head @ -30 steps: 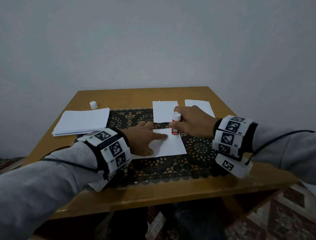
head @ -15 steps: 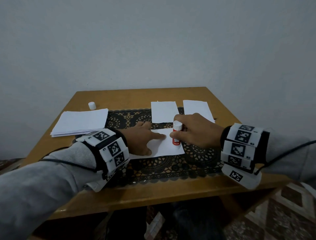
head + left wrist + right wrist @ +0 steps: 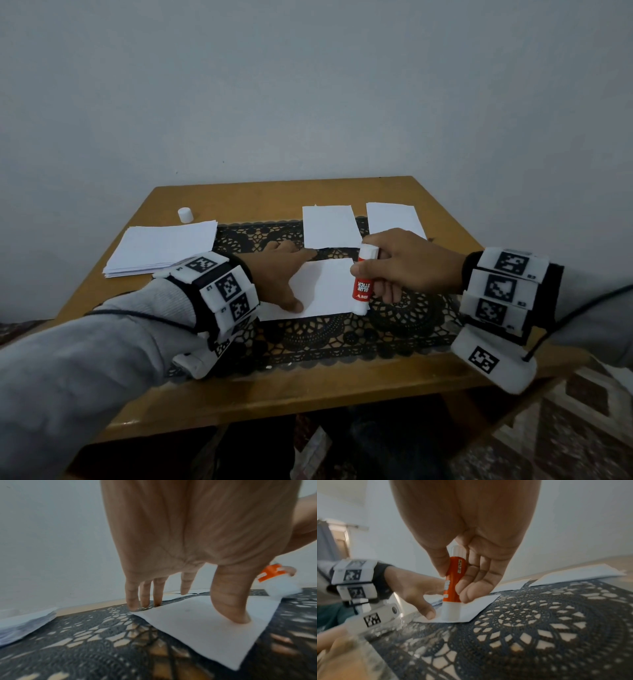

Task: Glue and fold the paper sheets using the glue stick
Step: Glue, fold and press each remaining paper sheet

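Glue stick (image 3: 363,281) pinched upright in right hand (image 3: 407,265), tip down on sheet's (image 3: 322,287) near right corner, left hand (image 3: 274,274) fingers spread flat pinning sheet; two sheets (image 3: 329,226) beyond apparently done, stack (image 3: 161,246) left waiting.

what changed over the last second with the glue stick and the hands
The right hand drew the glue stick down the right edge of the sheet, from its far corner toward the near corner, gripping it throughout. The left hand stayed pressed flat on the sheet. The paper stack, white cap and two far sheets did not move.
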`<act>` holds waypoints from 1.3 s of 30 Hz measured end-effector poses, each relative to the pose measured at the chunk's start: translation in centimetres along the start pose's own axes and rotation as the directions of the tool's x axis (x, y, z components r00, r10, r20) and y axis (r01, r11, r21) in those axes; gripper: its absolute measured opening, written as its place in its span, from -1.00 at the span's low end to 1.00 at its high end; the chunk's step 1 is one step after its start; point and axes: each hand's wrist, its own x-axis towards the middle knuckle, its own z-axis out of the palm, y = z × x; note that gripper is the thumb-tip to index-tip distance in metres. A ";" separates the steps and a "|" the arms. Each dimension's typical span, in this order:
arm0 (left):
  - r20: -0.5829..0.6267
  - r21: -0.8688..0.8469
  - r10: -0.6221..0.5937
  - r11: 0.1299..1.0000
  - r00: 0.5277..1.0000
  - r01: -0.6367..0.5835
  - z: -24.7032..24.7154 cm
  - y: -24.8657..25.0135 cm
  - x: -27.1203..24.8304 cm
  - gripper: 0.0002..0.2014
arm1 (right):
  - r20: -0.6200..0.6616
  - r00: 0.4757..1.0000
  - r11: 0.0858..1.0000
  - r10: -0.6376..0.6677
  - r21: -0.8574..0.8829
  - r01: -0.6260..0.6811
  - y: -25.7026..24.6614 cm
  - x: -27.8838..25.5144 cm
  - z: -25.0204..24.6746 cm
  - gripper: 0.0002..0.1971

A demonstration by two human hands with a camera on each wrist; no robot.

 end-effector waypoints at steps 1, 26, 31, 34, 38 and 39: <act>-0.002 0.000 -0.013 1.000 1.000 0.013 0.0 -0.1 0.0 -0.02 | -0.007 1.000 0.999 0.008 0.042 -0.007 0.1 0.0 -0.3 -0.76; 0.003 -0.102 0.023 0.995 1.000 -0.023 -1.1 -1.1 1.0 -0.35 | -0.096 0.994 0.983 0.049 0.181 -0.031 1.1 0.1 -1.8 -0.80; -0.025 -0.208 0.026 0.978 0.999 -0.031 -1.4 -0.8 0.1 -0.12 | -0.096 0.994 0.983 0.042 0.182 -0.024 0.9 0.0 -1.8 -0.80; -0.038 -0.196 0.033 0.980 0.999 -0.040 -1.6 -0.7 -0.4 0.03 | -0.097 0.994 0.982 0.044 0.187 -0.026 0.9 -0.1 -1.8 -0.80; -0.102 -0.214 0.068 0.973 0.992 -0.088 -1.7 -0.6 -0.6 -0.24 | -0.102 0.994 0.983 0.038 0.185 -0.018 0.8 -0.2 -1.8 -0.78; -0.128 -0.216 0.075 0.971 0.989 -0.102 -1.6 -0.5 -0.8 -0.33 | -0.103 0.994 0.982 0.036 0.187 -0.017 0.8 -0.2 -1.8 -0.78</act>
